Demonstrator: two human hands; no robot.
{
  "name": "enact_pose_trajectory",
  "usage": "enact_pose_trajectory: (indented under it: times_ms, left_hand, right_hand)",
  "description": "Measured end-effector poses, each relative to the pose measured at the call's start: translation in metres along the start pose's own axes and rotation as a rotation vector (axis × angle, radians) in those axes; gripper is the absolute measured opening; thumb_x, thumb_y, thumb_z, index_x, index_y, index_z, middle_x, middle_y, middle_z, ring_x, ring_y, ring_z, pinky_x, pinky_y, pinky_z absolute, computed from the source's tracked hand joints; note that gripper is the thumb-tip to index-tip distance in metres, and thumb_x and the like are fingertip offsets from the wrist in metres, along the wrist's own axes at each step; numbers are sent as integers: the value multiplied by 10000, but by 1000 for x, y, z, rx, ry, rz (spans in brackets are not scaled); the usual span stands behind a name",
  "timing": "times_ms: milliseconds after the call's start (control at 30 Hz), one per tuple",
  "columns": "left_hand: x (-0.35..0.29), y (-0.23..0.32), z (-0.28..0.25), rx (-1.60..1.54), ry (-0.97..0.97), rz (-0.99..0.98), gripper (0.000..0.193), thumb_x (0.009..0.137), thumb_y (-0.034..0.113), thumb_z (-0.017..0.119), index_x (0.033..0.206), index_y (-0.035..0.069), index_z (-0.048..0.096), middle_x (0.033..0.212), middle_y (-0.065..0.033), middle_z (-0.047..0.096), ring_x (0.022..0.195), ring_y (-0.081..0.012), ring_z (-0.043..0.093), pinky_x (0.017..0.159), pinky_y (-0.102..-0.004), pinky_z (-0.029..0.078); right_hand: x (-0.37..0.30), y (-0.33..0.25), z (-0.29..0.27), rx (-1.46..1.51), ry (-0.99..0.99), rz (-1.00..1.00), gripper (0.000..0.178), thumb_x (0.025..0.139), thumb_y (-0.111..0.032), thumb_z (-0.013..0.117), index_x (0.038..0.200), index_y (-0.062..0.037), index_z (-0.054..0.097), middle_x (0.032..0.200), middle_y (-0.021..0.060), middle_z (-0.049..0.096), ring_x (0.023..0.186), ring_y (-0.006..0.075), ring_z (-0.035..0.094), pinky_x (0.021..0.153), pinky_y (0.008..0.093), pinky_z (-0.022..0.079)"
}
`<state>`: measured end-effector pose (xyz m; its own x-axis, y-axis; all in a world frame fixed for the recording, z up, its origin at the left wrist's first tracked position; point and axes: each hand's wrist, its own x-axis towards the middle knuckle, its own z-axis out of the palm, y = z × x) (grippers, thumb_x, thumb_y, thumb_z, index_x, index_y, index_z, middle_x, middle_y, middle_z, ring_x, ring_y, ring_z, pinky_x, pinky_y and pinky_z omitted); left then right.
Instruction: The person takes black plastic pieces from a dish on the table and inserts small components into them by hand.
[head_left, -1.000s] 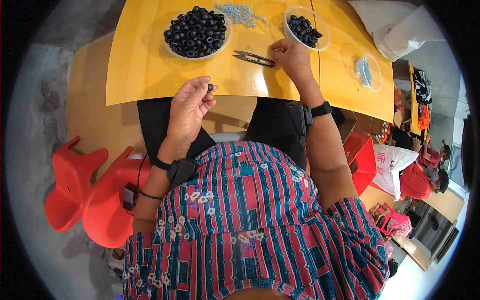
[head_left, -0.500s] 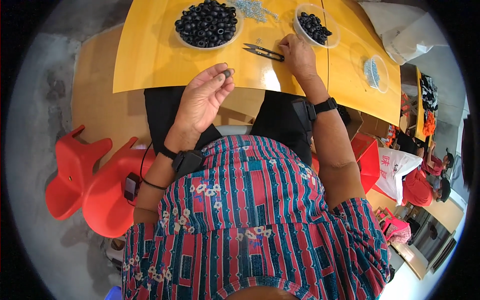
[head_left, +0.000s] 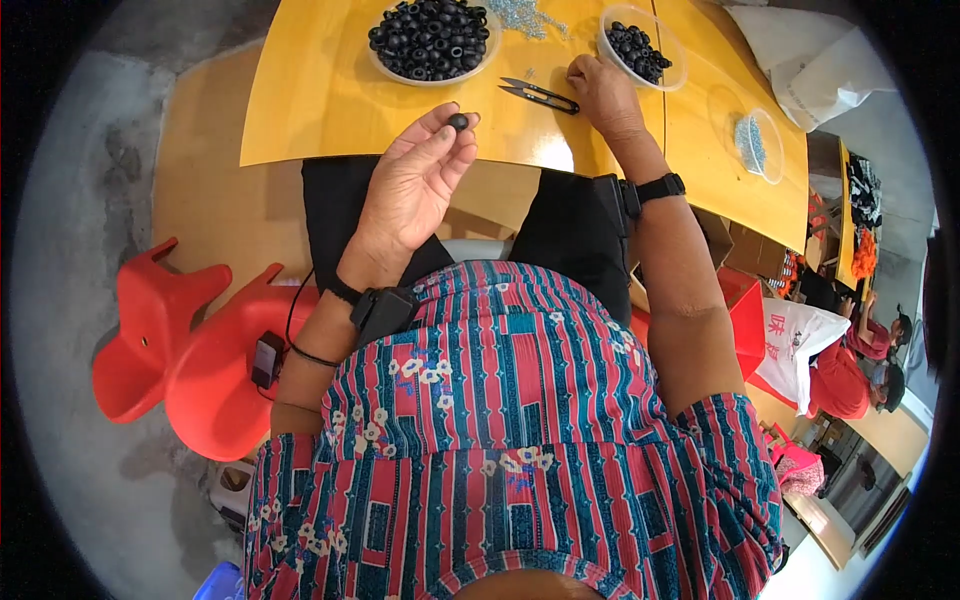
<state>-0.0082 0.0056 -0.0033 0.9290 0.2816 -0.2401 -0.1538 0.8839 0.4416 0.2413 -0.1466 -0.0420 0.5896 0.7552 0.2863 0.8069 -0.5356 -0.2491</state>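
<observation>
Left hand (head_left: 418, 178) pinches one black bead (head_left: 458, 122), right hand (head_left: 608, 100) curls, grip unclear, beside one pair of snips (head_left: 541, 96), three plastic tubs (head_left: 491, 47) around!

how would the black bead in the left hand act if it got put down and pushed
The bead looks round, so it would probably roll across the table. It fits in a fingertip pinch of the left hand, so it is likely light. It shows no squashing there, so it seems stiff.
</observation>
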Motion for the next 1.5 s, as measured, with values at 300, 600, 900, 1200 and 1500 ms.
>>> enact_pose_trajectory:
  times_ms: [300,600,900,1200,1500]
  left_hand:
    - [1,0,-5,-164,15,-66,194,908,135,536,1077,41,528,1020,-102,579,837,-129,573,803,-259,508]
    - [3,-3,-2,-131,15,-32,258,926,155,509,1153,34,508,934,-85,541,798,-119,526,750,-228,487]
    - [1,-5,-5,-87,59,-70,258,929,138,499,1167,39,501,928,-75,527,787,-109,515,731,-222,472]
    - [2,-6,-10,-71,58,-67,238,925,144,507,1138,36,513,924,-68,553,778,-104,511,726,-238,467]
    - [6,-8,-11,-163,56,-92,227,906,77,517,1121,8,497,1009,-138,544,844,-149,545,800,-260,495]
  right_hand:
    - [0,-6,0,-44,-52,9,169,812,-207,601,871,-57,546,850,139,581,819,332,584,702,417,484]
    - [-3,-1,7,-119,38,-155,166,828,-172,550,879,-43,457,833,173,542,800,353,571,678,425,477]
    - [3,-9,-1,16,-58,-113,154,791,-110,584,862,-31,472,838,184,548,811,383,560,709,439,465]
    - [9,-19,-8,209,-124,163,144,753,-86,609,891,-59,574,850,158,628,799,339,605,690,403,487]
    - [5,-15,-3,40,-62,-74,157,829,-78,512,976,-74,568,839,163,587,811,349,578,720,419,466]
